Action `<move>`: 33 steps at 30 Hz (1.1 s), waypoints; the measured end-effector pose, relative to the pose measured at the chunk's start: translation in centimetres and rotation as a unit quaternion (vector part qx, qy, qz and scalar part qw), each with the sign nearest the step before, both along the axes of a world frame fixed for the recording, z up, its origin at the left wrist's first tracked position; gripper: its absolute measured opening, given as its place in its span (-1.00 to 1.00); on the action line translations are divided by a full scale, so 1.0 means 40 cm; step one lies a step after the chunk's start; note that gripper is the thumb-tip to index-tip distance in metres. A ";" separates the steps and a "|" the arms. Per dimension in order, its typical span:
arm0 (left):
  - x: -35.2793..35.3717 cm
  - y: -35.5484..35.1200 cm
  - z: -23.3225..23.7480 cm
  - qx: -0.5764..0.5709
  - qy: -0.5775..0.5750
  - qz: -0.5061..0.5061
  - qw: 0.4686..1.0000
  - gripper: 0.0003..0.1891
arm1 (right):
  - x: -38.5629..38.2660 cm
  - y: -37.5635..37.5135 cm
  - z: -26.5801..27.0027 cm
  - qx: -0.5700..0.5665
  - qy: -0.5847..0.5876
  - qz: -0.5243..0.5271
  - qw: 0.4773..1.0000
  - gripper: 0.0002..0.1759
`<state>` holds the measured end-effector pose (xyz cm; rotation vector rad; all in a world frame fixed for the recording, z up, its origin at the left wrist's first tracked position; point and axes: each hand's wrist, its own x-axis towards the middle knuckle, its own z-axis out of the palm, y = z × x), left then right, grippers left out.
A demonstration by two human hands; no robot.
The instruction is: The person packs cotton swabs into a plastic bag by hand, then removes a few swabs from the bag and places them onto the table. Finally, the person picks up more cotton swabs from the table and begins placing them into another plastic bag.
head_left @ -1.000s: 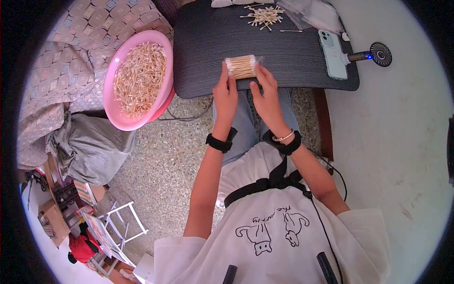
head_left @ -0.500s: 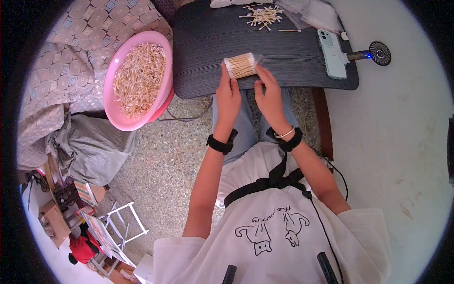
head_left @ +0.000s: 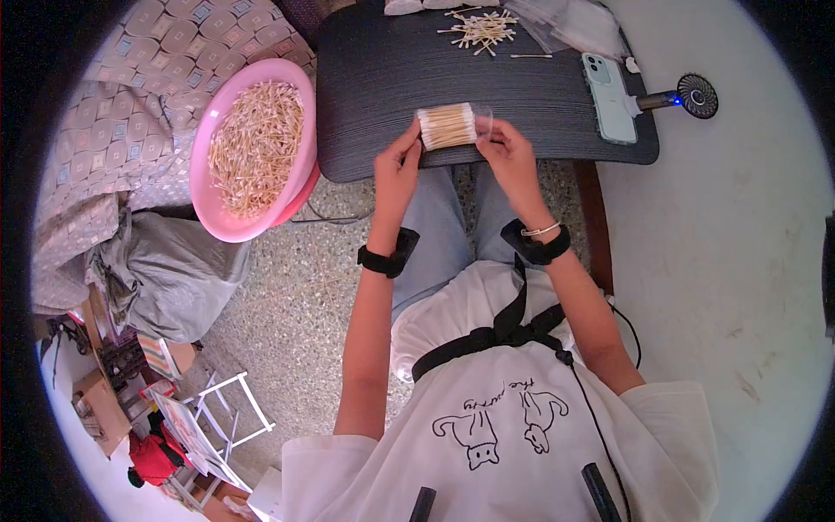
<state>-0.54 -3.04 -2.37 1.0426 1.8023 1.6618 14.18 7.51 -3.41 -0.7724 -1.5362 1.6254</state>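
Near the front edge of the black, grained worktop [head_left: 383, 113], we log the clear plastic bag of white-tipped wooden swabs [head_left: 447, 126]; whether it touches the surface, we cannot tell. Our left hand [head_left: 397, 170] pinches its left end between thumb and fingers; our right hand [head_left: 511, 159] pinches the loose film at its right end. Risk, as we judge it: a slackened right-hand pinch could let swabs slide out, should that end be open (unconfirmed). Containers: bag, swabs packed side by side; rounded pink plastic basin [head_left: 233, 228], beyond the worktop's left edge, loose heap of swabs [head_left: 255, 148].
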 end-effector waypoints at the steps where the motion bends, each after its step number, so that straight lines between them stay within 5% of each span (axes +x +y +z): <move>1: -0.004 -0.001 -0.002 -0.001 -0.004 -0.004 1.000 -0.65 | 0.002 0.002 0.001 -0.004 0.004 0.006 1.000 -0.67; 15: -0.005 0.000 -0.005 -0.012 0.016 0.000 1.000 -0.69 | 0.009 0.024 0.011 0.012 -0.030 0.029 0.999 -0.65; 27: 0.060 0.033 0.025 -0.011 0.030 0.145 0.989 -0.70 | 0.008 0.023 0.025 0.035 -0.054 0.030 0.997 -0.63; 33: 0.029 0.025 0.016 0.003 0.045 0.091 0.995 -0.80 | 0.015 0.038 0.036 0.000 -0.054 0.030 0.998 -0.70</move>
